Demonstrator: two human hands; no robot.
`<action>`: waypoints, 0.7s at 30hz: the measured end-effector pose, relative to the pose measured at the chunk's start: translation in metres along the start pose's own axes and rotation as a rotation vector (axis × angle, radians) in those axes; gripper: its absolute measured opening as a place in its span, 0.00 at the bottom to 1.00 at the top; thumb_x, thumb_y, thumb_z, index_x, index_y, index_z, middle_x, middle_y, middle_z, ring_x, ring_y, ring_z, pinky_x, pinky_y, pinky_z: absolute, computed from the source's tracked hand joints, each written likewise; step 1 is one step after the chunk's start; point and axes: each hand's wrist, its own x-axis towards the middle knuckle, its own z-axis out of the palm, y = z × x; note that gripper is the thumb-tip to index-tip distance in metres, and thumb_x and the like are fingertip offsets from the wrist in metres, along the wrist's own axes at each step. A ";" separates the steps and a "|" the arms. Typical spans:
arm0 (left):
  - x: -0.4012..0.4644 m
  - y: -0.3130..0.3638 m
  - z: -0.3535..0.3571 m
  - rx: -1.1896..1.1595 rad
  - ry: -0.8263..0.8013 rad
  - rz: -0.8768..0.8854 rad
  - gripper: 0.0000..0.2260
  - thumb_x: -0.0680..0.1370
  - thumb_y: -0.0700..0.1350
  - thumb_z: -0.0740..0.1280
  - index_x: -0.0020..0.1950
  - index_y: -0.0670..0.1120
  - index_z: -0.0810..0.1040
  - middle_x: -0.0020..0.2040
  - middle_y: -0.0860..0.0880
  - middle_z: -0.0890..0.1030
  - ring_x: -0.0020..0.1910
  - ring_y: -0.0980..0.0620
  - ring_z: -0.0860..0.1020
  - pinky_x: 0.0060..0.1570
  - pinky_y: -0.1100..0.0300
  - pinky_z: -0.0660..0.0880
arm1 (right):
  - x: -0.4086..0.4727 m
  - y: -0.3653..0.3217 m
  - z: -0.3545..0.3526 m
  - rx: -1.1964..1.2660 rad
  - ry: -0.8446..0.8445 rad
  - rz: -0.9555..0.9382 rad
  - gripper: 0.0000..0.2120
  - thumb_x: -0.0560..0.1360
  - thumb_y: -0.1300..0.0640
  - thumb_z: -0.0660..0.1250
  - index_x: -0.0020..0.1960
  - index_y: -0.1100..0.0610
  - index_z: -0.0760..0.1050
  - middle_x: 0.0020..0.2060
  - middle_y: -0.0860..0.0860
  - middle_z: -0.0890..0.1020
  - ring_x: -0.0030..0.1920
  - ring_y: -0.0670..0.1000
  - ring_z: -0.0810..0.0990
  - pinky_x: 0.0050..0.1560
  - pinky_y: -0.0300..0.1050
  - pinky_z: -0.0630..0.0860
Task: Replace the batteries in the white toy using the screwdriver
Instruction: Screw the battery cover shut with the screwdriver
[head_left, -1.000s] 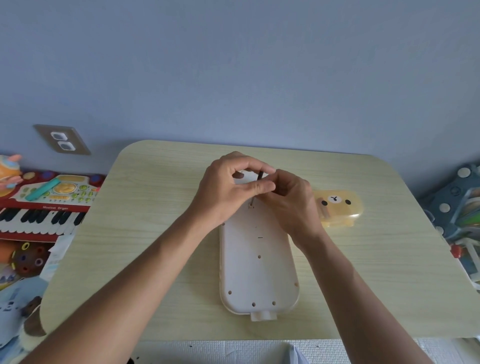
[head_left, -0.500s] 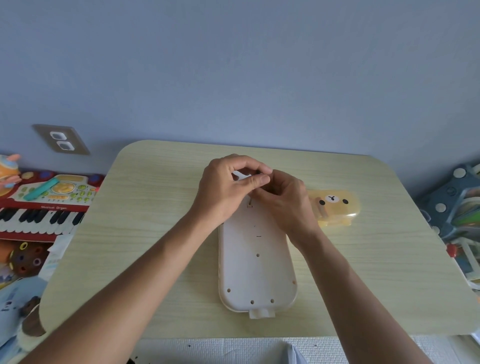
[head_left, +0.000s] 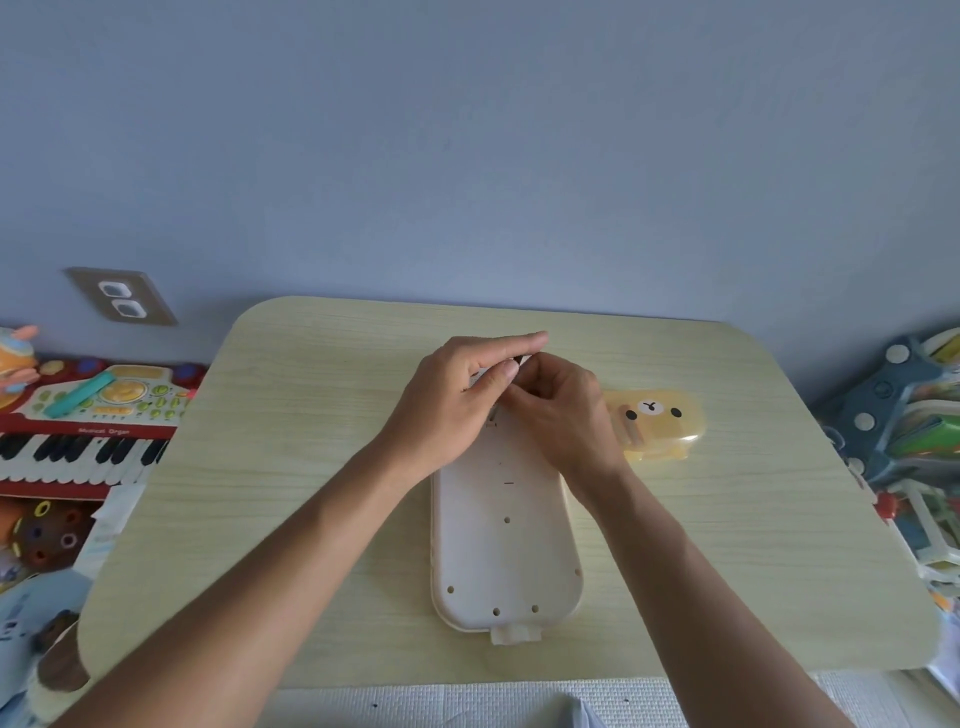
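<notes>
The white toy (head_left: 506, 545) lies face down and lengthwise on the table, its flat back dotted with small screw holes. Both hands meet over its far end. My left hand (head_left: 457, 400) has its fingers stretched flat above and its thumb pressed in below. My right hand (head_left: 563, 410) is curled tight against it. Only the dark top of the screwdriver (head_left: 522, 359) shows, pinched between the fingertips of both hands. Its shaft and tip are hidden, and so is the toy's far end.
A yellow bear-face case (head_left: 657, 423) lies just right of my right hand. The pale wood table (head_left: 291, 467) ends near me at a white mat. A red toy keyboard (head_left: 83, 431) sits on the floor at left, and toy racks (head_left: 914, 415) stand at right.
The screwdriver's dark top stood up clearly between the fingers one second ago; now the left fingers lie flatter over it and little shows. Both hands stay at the toy's far end.
</notes>
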 end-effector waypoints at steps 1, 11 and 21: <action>0.000 0.000 0.001 -0.010 -0.013 -0.014 0.16 0.83 0.43 0.64 0.69 0.55 0.78 0.65 0.62 0.80 0.66 0.68 0.74 0.65 0.68 0.69 | -0.001 -0.002 -0.001 0.009 0.012 0.001 0.12 0.74 0.55 0.74 0.37 0.60 0.77 0.29 0.48 0.79 0.32 0.45 0.74 0.35 0.40 0.69; 0.015 0.032 0.039 0.411 -0.286 -0.092 0.38 0.70 0.64 0.73 0.77 0.54 0.66 0.74 0.54 0.68 0.76 0.55 0.58 0.73 0.56 0.54 | -0.013 -0.004 -0.112 0.109 0.369 0.124 0.09 0.73 0.57 0.76 0.53 0.55 0.85 0.33 0.51 0.86 0.33 0.45 0.81 0.35 0.41 0.76; 0.045 0.017 0.088 0.811 -0.455 -0.087 0.52 0.56 0.72 0.75 0.75 0.52 0.64 0.66 0.51 0.75 0.68 0.47 0.66 0.67 0.54 0.61 | -0.017 0.058 -0.176 0.016 0.376 0.349 0.26 0.70 0.57 0.79 0.66 0.62 0.78 0.34 0.56 0.81 0.33 0.50 0.77 0.43 0.47 0.78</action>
